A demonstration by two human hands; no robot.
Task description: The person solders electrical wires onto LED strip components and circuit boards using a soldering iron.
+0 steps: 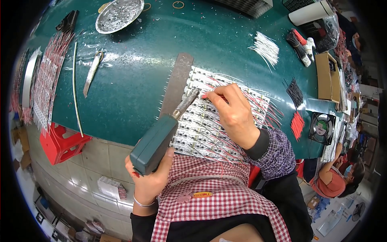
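Observation:
My left hand [147, 183] is wrapped round the green handle of a soldering gun [155, 141]. Its metal tip points up and to the right over a panel of small white circuit boards [183, 133]. Just right of the tip, my right hand [236, 117] pinches a red wire [204, 96] with thumb and forefinger against the panel. Rows of black components cover the boards, and red, white and black wires trail off their right side. A flat brown metal bar [177, 82] lies along the panel's left edge, with short pins sticking out beyond it.
White wires [266, 50], black wires [295, 92] and red wires [297, 126] lie in bundles at right, near a small fan [322, 128] and a cardboard box [327, 76]. Wired panels [50, 76], a thin rod [75, 88] and a metal bowl [119, 18] sit left. Another person [334, 177] works at right.

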